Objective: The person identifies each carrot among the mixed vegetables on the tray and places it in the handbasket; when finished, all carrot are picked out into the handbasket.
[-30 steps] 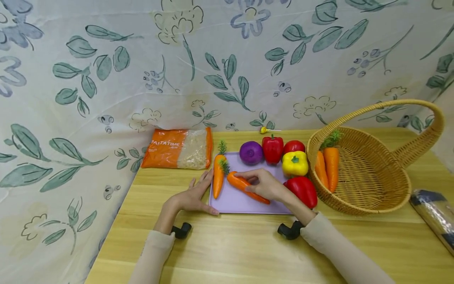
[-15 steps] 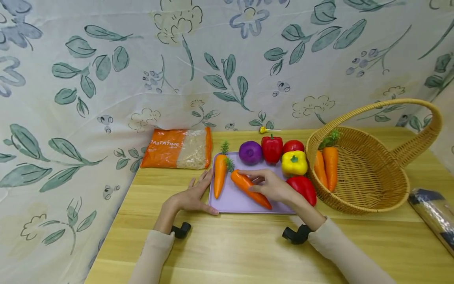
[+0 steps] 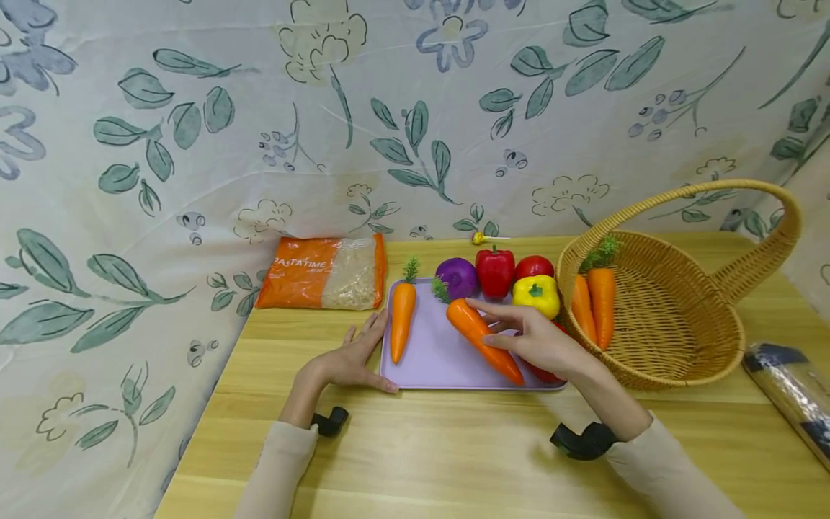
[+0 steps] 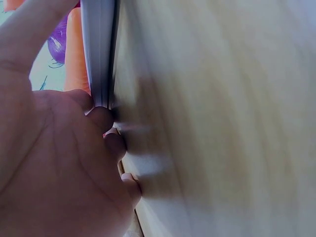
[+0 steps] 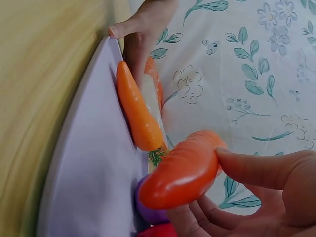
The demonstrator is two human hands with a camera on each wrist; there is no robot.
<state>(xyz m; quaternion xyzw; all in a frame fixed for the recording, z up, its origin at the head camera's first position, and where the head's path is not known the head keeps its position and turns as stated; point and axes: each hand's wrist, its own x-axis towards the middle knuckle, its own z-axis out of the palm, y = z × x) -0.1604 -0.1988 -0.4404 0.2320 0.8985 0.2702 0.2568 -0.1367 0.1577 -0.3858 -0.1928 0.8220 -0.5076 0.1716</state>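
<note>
Carrot (image 3: pixel 474 329) — pinched in right hand (image 3: pixel 546 344), above tray (image 3: pixel 429 360).

The head view looks forward and down from above the near side of the desk (image 3: pixel 447 454), taking in the whole tray (image 3: pixel 428 360). The left wrist view sits close against the left grip (image 3: pixel 353 358), facing along the tray's edge at eleven o'clock, desk filling three o'clock. The right wrist view, close behind the right grip (image 3: pixel 532 337) at four o'clock, faces across the tray to the left grip at twelve; head and right wrist views share the held carrot (image 3: pixel 472 328).
</note>
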